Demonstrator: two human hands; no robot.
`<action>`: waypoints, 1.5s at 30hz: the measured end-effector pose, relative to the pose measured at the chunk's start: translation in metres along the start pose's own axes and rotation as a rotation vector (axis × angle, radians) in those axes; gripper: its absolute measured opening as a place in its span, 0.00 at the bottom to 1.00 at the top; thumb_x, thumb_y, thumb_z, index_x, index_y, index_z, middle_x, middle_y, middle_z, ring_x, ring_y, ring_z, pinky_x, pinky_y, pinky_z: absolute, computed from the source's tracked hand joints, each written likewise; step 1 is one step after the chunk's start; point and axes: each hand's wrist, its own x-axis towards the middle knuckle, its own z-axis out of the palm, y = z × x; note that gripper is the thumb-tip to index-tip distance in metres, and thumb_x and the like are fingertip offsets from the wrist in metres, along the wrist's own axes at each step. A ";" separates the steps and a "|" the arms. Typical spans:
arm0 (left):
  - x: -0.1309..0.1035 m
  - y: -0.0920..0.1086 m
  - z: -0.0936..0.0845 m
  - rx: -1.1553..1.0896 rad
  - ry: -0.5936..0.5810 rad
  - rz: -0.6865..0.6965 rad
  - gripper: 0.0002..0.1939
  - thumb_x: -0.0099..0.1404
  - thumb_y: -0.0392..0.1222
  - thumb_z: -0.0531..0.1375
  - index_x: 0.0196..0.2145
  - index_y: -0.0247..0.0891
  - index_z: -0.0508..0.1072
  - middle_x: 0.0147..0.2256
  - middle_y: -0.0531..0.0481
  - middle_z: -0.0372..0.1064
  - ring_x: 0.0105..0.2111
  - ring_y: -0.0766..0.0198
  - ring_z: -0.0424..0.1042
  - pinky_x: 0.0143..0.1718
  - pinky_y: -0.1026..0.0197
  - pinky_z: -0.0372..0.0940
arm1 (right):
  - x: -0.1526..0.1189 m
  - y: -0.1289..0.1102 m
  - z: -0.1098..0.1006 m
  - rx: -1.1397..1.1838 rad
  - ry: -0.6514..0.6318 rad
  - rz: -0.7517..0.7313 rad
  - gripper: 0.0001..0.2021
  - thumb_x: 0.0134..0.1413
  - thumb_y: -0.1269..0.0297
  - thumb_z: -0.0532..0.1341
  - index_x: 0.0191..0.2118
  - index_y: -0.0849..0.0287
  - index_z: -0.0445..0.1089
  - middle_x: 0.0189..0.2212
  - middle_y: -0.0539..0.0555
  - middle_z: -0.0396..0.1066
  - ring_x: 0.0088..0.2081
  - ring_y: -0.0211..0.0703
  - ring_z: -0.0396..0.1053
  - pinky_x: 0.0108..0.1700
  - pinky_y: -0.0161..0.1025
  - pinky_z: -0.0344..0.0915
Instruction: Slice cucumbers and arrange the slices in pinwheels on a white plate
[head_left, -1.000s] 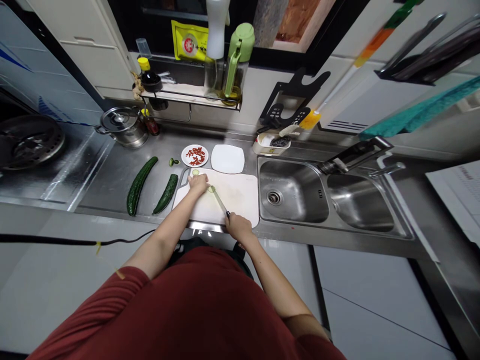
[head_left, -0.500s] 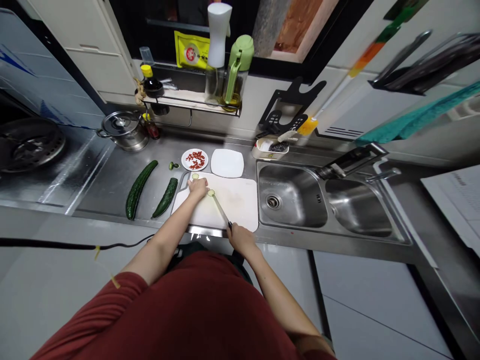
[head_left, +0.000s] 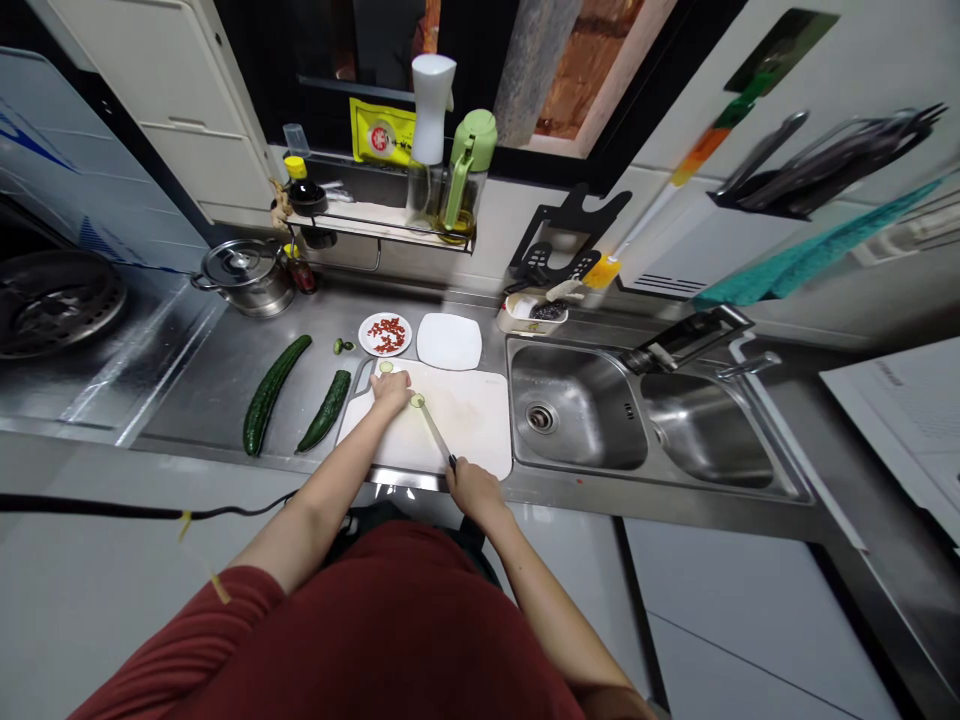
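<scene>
Gripping one knife (head_left: 436, 431): your right hand (head_left: 475, 490), closed round the handle, blade over the white cutting board (head_left: 480, 420), cucumber slice (head_left: 418, 400) at its tip. Your left hand (head_left: 391, 391): just beside the slice, hold unclear.

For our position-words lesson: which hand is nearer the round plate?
Left. The left hand is over the cutting board, just in front of the round plate; the right hand, holding the knife, is farther off, nearer the body.
</scene>
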 end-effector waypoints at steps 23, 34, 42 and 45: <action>-0.003 -0.002 0.001 -0.005 0.017 0.021 0.09 0.57 0.48 0.62 0.35 0.44 0.71 0.40 0.47 0.75 0.48 0.51 0.68 0.50 0.49 0.48 | 0.013 -0.008 -0.001 0.031 0.011 -0.001 0.20 0.66 0.57 0.46 0.49 0.65 0.67 0.43 0.66 0.74 0.46 0.53 0.73 0.45 0.44 0.63; -0.003 -0.002 -0.001 -0.001 0.005 0.015 0.09 0.57 0.47 0.61 0.36 0.45 0.72 0.40 0.47 0.75 0.47 0.52 0.68 0.50 0.49 0.48 | 0.002 -0.005 0.004 0.009 0.017 0.013 0.19 0.66 0.57 0.47 0.49 0.66 0.67 0.43 0.66 0.74 0.46 0.54 0.73 0.44 0.44 0.63; -0.008 0.000 0.000 0.012 0.046 0.020 0.08 0.57 0.46 0.59 0.36 0.45 0.73 0.40 0.47 0.75 0.47 0.52 0.68 0.50 0.49 0.50 | -0.007 0.001 0.013 -0.012 0.026 0.018 0.19 0.67 0.57 0.46 0.48 0.65 0.67 0.42 0.66 0.74 0.45 0.54 0.73 0.43 0.44 0.64; -0.011 -0.001 0.003 -0.012 0.073 0.037 0.08 0.59 0.43 0.57 0.36 0.45 0.73 0.40 0.46 0.75 0.47 0.51 0.68 0.50 0.49 0.50 | -0.009 0.004 0.016 -0.017 0.035 0.018 0.19 0.66 0.57 0.47 0.48 0.65 0.67 0.42 0.66 0.75 0.45 0.55 0.74 0.43 0.44 0.64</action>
